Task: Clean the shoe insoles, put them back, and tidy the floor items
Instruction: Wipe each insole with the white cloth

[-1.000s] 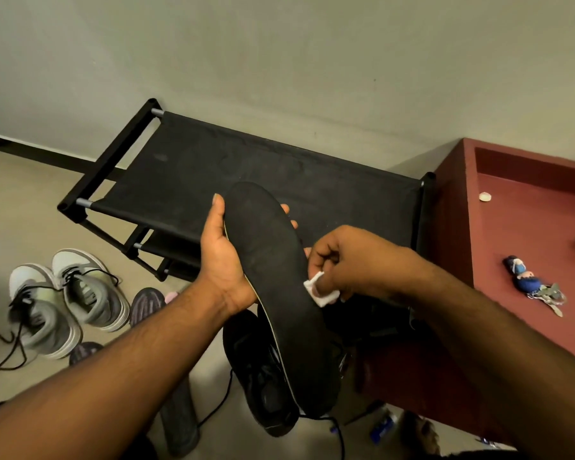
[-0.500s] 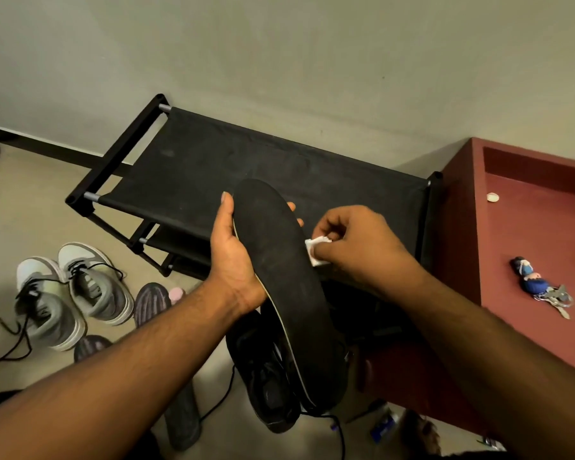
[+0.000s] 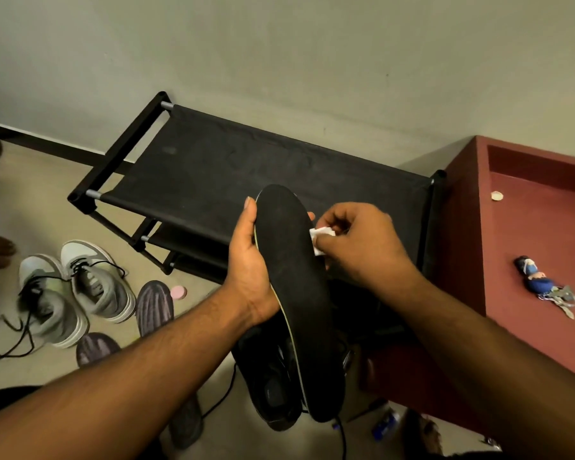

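- Head view, taking the black shoe rack (image 3: pixel 246 174) as the landmark: its top fabric shelf carries nothing that shows, and its lower tiers are mostly covered by the arms.
- Right of the rack stands a dark red table (image 3: pixel 525 234) with a recessed top; in that recess lie a small blue doll keychain (image 3: pixel 541 285) and, farther back, a small round pale thing (image 3: pixel 497 195).
- In front of the rack the left hand (image 3: pixel 249 263) grips a black insole (image 3: pixel 294 293) by its left edge, thumb along the rim, fingertips just showing past the far side; the insole is held lengthwise, toe end toward the rack.
- The right hand (image 3: pixel 356 244) pinches a small white wipe (image 3: pixel 321 239) against the insole's right edge near the toe end.
- Below the insole, on the floor in front of the rack, lies a black shoe (image 3: pixel 269 390), partly covered by it.
- Left of the rack, on the floor, are a pair of grey sneakers (image 3: pixel 77 290) with loose black laces, two dark ribbed insoles (image 3: pixel 153 307) and a small pink disc (image 3: pixel 179 292).
- Blurred items at the bottom edge, in front of the table, cannot be made out.
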### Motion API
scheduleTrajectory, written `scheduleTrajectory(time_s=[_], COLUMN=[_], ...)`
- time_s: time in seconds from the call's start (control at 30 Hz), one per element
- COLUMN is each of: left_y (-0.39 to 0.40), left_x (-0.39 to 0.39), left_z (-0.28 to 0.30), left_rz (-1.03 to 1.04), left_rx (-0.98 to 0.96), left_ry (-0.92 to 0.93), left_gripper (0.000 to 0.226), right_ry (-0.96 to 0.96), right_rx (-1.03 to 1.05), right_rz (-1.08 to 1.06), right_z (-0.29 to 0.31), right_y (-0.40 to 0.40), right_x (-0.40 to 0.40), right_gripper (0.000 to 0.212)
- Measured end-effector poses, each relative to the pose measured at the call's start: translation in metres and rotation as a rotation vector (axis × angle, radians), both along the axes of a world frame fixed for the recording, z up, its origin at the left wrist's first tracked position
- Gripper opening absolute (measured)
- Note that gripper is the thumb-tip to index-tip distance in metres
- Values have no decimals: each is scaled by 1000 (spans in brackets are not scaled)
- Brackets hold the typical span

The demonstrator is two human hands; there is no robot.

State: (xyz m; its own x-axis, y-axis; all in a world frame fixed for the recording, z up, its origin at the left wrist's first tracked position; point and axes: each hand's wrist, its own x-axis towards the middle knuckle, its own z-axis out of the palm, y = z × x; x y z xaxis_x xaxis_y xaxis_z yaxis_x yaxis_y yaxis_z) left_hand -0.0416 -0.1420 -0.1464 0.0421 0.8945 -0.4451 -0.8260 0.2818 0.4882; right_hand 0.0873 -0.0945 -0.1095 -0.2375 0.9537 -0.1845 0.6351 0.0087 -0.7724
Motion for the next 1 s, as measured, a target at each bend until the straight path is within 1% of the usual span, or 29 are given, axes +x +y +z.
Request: scheduleTrajectory(time_s=[0.07,0.13,0.23,0.27,0.33,0.4,0.43,0.53,0.67,0.8,0.87,1.0], left_y=[-2,-2,-1,-1,-2,-5,-7,-10,-6,2,6,14], left_x=[2,2,-1,0,4,9,11,12,3,-5,-8,-20], left_z=[-1,-3,-2,-1,2,0,-1,-6,-4,-2,-3,-3], left_rz=[4,19,20,-6,-77,-134,-153,-170,-111,-67,-11,98], left_rx=[-8,-33,-30,-19,13,24,19,-4,-28,-66,-75,-68], left_ry=[-1,-8,-24,-30,-47,-37,-35,-15,-32,6,27,10], left_gripper=[67,63,62,65,69,66,64,64,60,59,59,61], right_ry=[-21,28,213,264,299,214,160,75,68,73,69,18], right_rx=[78,93,-96,-132,-96,25,74,180,328,333,344,363], right_rz=[53,147,250,226,82,-32,-35,88,378,553,615,708], right_z=[-6,-6,4,6,7,6,5,2,-1,-2,-5,-11], right_y=[-11,-24,-28,-24,-9,4,6,-2,-20,-26,-28,-32], right_x=[-8,-17,-22,-20,-12,-4,-1,-3,-12,-11,-8,-5], right_gripper=[6,5,10,12,12,10,9,10,17,22,23,22])
